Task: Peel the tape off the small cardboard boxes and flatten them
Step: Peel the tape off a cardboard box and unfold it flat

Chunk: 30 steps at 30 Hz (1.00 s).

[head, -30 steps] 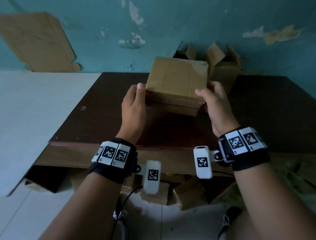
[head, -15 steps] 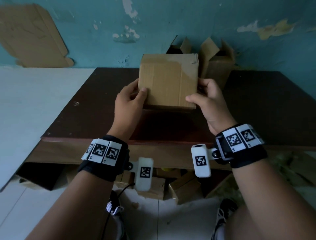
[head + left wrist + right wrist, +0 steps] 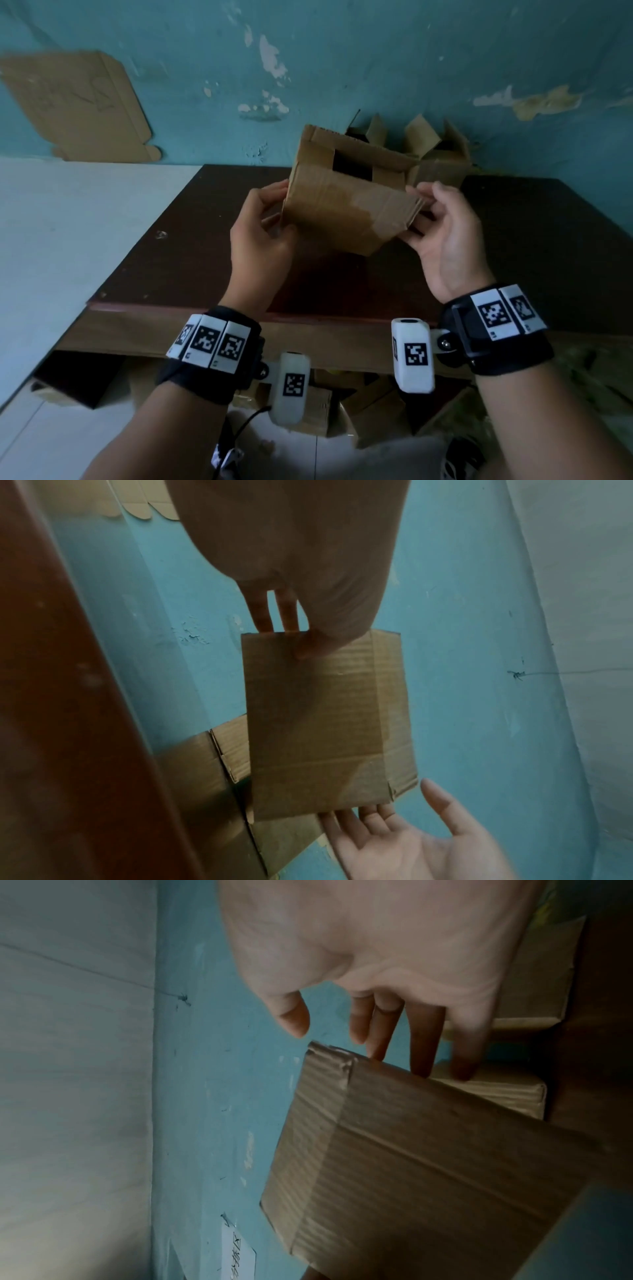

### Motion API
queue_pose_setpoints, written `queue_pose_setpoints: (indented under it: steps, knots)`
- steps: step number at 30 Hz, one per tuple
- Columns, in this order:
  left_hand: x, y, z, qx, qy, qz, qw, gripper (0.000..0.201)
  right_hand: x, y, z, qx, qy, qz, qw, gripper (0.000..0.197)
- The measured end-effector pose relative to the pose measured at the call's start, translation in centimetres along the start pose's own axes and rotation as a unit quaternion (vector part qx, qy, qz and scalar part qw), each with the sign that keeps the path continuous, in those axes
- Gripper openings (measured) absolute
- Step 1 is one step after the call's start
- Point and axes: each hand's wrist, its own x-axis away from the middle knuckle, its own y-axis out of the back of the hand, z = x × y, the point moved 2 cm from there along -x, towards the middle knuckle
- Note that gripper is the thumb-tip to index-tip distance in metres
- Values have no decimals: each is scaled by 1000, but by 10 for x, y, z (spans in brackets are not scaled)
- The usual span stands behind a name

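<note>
A small brown cardboard box (image 3: 346,205) hangs in the air over the dark brown table (image 3: 191,246), tilted so its partly open top faces up and away. Shiny tape (image 3: 363,205) runs across its near face. My left hand (image 3: 282,210) pinches the box's left edge, thumb on the near face and fingers behind, as the left wrist view (image 3: 291,639) shows. My right hand (image 3: 416,214) is at the right corner. In the right wrist view its straight fingers (image 3: 421,1053) touch the box (image 3: 428,1164) edge and the thumb stands just off it.
Another cardboard box (image 3: 442,161) with raised flaps stands at the back of the table against the blue wall. A flat cardboard sheet (image 3: 75,106) leans on the wall at left. Several boxes (image 3: 308,404) lie under the table. A white surface (image 3: 68,240) adjoins the table's left side.
The box has been lifted and turned, so its open top shows instead of a flat face. My right hand has loosened from gripping the side to fingers at the corner.
</note>
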Motion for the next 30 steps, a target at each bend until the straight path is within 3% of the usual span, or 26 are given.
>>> queue_pose_setpoints:
  steps: [3,6,8,13,16,22,25,30]
  knots:
    - [0,0,1,-22,-25,-18,999,37,1,-2,2,10,14,5,1000,40]
    - [1,0,0,-18,-28,-11,999,44,1,-6,5,46,24,29,998,64]
    - [1,-1,0,0,-28,-7,1000,42,3,-9,6,62,33,46,996,70]
    - [1,-3,0,23,-40,-3,999,34,6,-10,6,81,64,50,993,54]
    - [-2,-1,3,0,-51,7,999,29,4,-8,5,81,48,40,995,62]
    - [-5,8,-7,51,-10,87,995,58,5,-6,3,55,17,45,997,46]
    - [-6,9,-8,29,15,62,998,64,6,-10,5,95,26,83,992,43]
    - [-7,9,-6,18,33,30,999,49,8,-14,6,139,36,108,984,56]
